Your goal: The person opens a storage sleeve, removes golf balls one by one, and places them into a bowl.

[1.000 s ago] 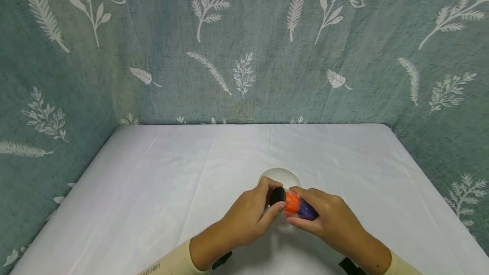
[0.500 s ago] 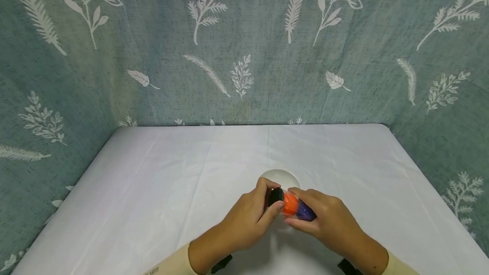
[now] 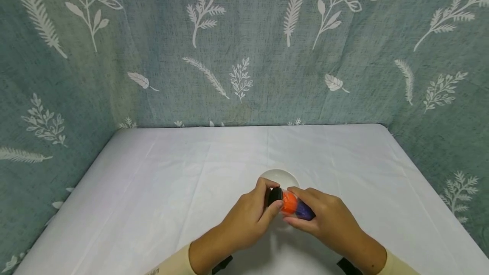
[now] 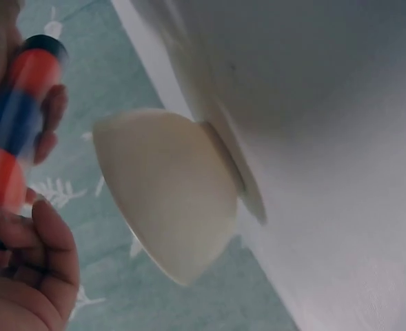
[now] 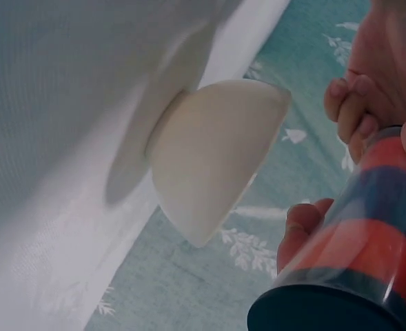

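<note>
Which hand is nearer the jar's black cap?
Left. The left hand pinches the black cap at the jar's end. The right hand grips the purple end, away from the cap.

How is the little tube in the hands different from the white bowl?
The tube is striped orange and dark blue with a black cap; the bowl is plain white. The tube is slim and lies sideways, gripped by the left hand at its cap and the right hand round its body; the bowl is wide, round and stands upright on the table, untouched. Both sit near the table's middle.
</note>
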`<state>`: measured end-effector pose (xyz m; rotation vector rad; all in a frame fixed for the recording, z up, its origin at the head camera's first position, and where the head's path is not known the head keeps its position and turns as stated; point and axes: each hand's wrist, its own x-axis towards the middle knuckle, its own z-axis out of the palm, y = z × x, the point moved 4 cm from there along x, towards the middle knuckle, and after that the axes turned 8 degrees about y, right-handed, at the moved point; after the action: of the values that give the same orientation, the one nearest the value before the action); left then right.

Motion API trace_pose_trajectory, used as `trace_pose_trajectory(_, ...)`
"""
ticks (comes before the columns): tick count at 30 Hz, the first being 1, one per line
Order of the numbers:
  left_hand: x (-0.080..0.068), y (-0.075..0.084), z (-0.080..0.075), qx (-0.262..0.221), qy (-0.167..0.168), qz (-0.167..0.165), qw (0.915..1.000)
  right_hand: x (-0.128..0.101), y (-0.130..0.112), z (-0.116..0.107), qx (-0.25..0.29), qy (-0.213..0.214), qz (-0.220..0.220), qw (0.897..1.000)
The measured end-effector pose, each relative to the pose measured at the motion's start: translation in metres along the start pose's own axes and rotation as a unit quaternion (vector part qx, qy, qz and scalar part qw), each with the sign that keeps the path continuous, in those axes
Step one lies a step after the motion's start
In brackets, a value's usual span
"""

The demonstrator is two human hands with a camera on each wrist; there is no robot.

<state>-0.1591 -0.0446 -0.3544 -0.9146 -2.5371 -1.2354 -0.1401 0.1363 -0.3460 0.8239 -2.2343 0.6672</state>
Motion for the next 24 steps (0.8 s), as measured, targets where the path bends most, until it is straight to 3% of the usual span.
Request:
trace_pose_trajectory(3, -0.001, 0.0, -0.003, 0.032, 0.007, 0.044, 0.9985, -0.001, -0.003, -0.002, 0.016, -0.007, 0.017, 1.0)
trace_pose_trajectory(5, -0.002, -0.001, -0.007, 0.066, 0.018, 0.095, 0.9931, -0.001, -0.006, -0.003, 0.036, -0.019, 0.038, 0.998)
trace_pose_trajectory(9, -0.005, 0.0, -0.016, 0.121, 0.048, 0.216, 0.9677, 0.0, -0.012, -0.004, 0.081, -0.043, 0.073, 0.993)
trace_pose_trajectory(12, -0.007, 0.0, -0.02, 0.139, 0.065, 0.283, 0.9469, -0.001, -0.015, -0.005, 0.101, -0.052, 0.079, 0.99)
trace_pose_trajectory(18, -0.012, 0.002, -0.022, 0.137, 0.074, 0.334, 0.9295, -0.004, -0.021, -0.004, 0.111, -0.077, 0.081, 0.988)
trace_pose_trajectory(24, -0.018, 0.003, -0.021, 0.125, 0.073, 0.345, 0.9273, -0.007, -0.027, -0.003, 0.103, -0.067, 0.064, 0.99)
